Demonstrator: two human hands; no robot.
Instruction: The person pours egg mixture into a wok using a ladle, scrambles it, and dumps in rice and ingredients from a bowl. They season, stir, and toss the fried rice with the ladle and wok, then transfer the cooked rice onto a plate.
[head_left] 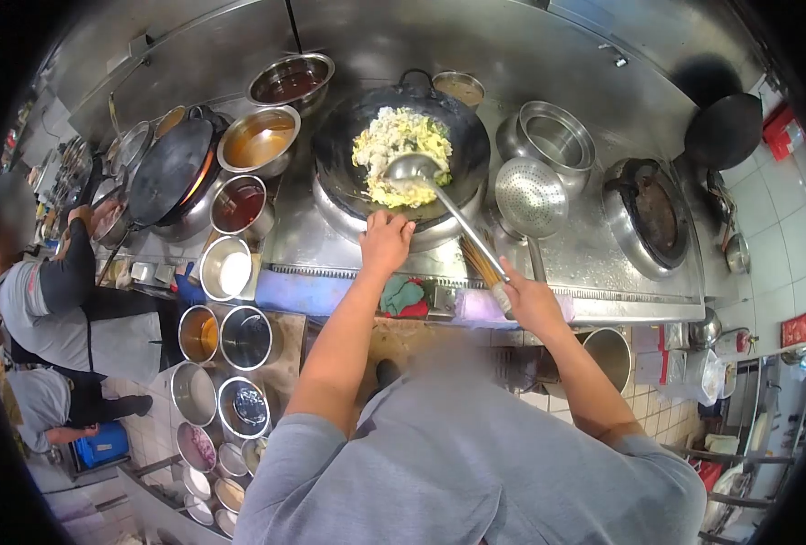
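Note:
My left hand (386, 241) is closed at the near rim of a large black wok (339, 136); what its fingers grip there is too small to make out. Rice with yellow egg (401, 136) lies in the wok. My right hand (528, 300) is wrapped round the handle of a metal ladle (414, 167), whose bowl rests on the rice. Beside that handle, a bamboo brush (482, 263) lies near the stove's front edge. A perforated strainer (531, 197) sits to the right of the wok.
Bowls of sauce (259, 139) stand left of the wok, with more pots (246, 337) below them. Steel pots (555, 134) and another burner (659, 218) are at the right. A co-worker (58, 300) stands at a second wok (171, 173) on the left; another person (44, 404) is behind.

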